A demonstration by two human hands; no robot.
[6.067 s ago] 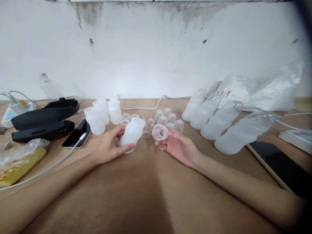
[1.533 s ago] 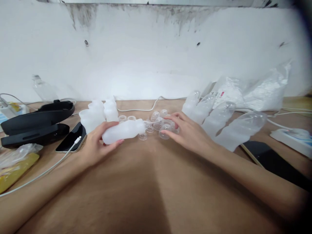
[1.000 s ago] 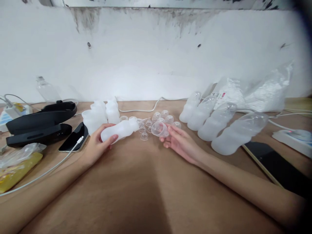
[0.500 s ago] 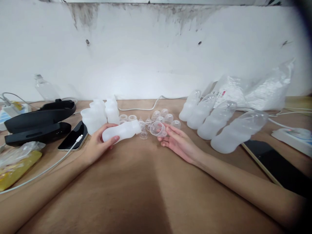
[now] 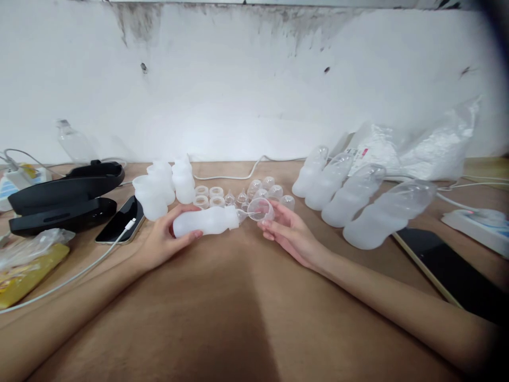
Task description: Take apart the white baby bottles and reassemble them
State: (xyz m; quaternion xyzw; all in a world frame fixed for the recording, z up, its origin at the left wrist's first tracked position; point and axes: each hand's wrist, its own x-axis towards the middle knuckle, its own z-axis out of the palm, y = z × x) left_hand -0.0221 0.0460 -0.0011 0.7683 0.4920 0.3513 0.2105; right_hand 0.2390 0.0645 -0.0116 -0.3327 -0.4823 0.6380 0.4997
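Observation:
My left hand (image 5: 169,237) is closed around a frosted baby bottle (image 5: 204,222) lying on its side in the air, neck to the right. A collar and a clear teat (image 5: 242,213) sit on its neck. In my right hand (image 5: 294,236), a clear dome cap (image 5: 260,210) is held between fingers and thumb, its open mouth facing the teat. The teat's tip is at or just inside the cap's mouth; contact cannot be made out. Behind them are white collar rings (image 5: 201,191), loose clear teats (image 5: 229,198) and several more dome caps (image 5: 275,192).
Frosted bottles (image 5: 151,199) without caps stand at left; capped bottles (image 5: 377,220) line the right. Phones lie on both sides, one (image 5: 119,223) with a white cable. A black case (image 5: 66,191), a yellow packet (image 5: 34,270), power strips (image 5: 479,225) and a plastic bag (image 5: 433,146) surround the table.
My left hand has brought the bottle to the right, closing the gap to the cap. My right hand has turned slightly, the cap now facing the teat.

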